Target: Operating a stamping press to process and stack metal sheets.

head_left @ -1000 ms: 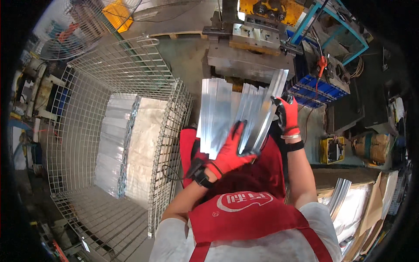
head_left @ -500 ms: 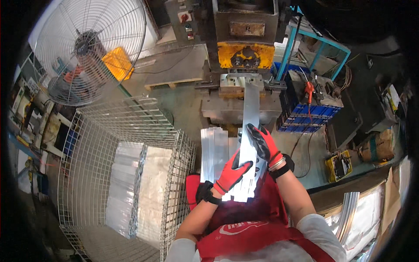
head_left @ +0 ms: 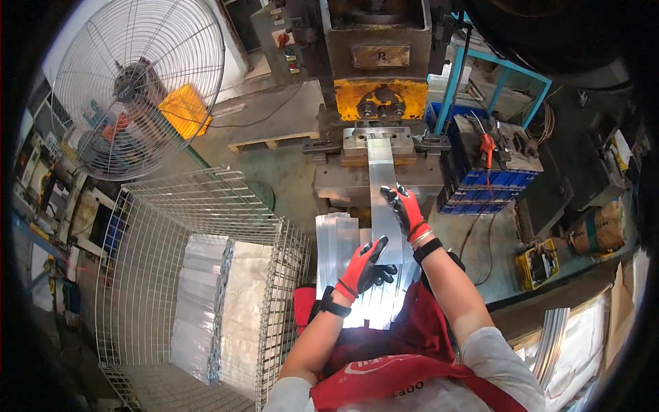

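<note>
We feed one aluminium strip into the press; left hand and right hand fingers grip it. Finished strips fill the wire cage left of the press; a stack remains.

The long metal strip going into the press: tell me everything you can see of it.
The metal strip is long, flat and narrow, bare silvery metal with a bright glare near the person. It lies lengthwise, its far end on the bed of the press under the yellow guard. The right hand rests on its right edge; the left hand grips it nearer the body. More such strips lie stacked on its left.
</note>
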Tool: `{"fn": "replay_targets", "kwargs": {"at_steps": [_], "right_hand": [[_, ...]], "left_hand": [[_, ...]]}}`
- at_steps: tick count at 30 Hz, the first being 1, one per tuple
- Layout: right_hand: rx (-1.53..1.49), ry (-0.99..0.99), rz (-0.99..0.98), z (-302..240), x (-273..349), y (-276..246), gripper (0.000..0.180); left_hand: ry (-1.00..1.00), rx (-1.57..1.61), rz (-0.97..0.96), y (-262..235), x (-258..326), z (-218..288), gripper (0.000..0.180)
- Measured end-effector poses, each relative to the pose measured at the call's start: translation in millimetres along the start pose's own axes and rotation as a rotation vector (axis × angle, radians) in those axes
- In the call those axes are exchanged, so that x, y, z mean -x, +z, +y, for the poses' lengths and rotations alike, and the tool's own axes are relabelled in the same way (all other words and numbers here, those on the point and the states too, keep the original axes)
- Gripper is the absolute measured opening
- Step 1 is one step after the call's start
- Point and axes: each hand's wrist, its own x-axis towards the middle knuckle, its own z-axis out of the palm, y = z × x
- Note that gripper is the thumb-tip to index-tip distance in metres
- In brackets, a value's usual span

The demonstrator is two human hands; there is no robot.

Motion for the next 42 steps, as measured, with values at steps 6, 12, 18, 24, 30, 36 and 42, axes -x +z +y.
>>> {"fn": "replay_targets", "kwargs": {"at_steps": [6, 12, 18, 24, 30, 36, 42], "right_hand": [[0.048, -0.057, -0.042, 3.7, -4.7, -4.3, 0.027], [0.243, -0.293, -0.205, 14.0, 39.9, -7.7, 0.039], [0.097, 0.112, 0.029, -15.2, 44.2, 17.6, 0.025], [0.088, 0.039, -0.032, -9.1, 36.5, 10.5, 0.019], [0.095, 0.075, 0.01, -10.5, 35.3, 13.6, 0.019], [0.191, 0.009, -0.017, -19.3, 41.6, 21.7, 0.025], [0.241, 0.088, 0.004, -29.3, 46.4, 26.6, 0.027]], "left_hand": [[0.068, -0.123, 0.205, 20.9, -9.5, 9.7, 0.028], [0.135, -0.146, 0.163, 9.7, -15.1, 0.8, 0.025], [0.17, -0.174, 0.186, 9.5, -13.2, 1.7, 0.025], [0.149, -0.161, 0.177, 14.6, -13.7, 3.8, 0.025], [0.163, -0.187, 0.22, 15.4, -13.9, 4.1, 0.025], [0.158, -0.127, 0.168, -0.4, -25.2, -4.7, 0.024], [0.259, -0.182, 0.204, -6.2, -30.2, -9.9, 0.023]]}}
